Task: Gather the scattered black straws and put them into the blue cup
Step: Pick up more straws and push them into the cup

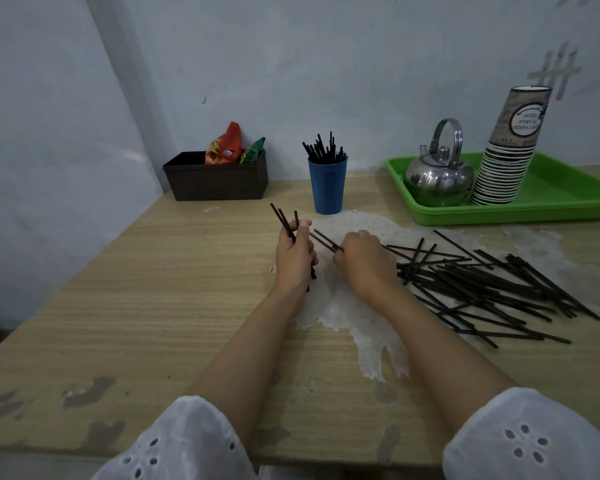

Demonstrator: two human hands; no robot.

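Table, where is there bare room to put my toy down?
The table is bare left of the left hand, in front of the black box. Crowded right of the right hand: loose straws, green tray.

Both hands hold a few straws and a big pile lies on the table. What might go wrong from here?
1. The blue cup is narrow and already crowded; pushing more in may tip it.
2. The straws in the left hand fan apart, so one may slip out.
3. The pile lies crisscrossed; the right hand pulling some may scatter others.
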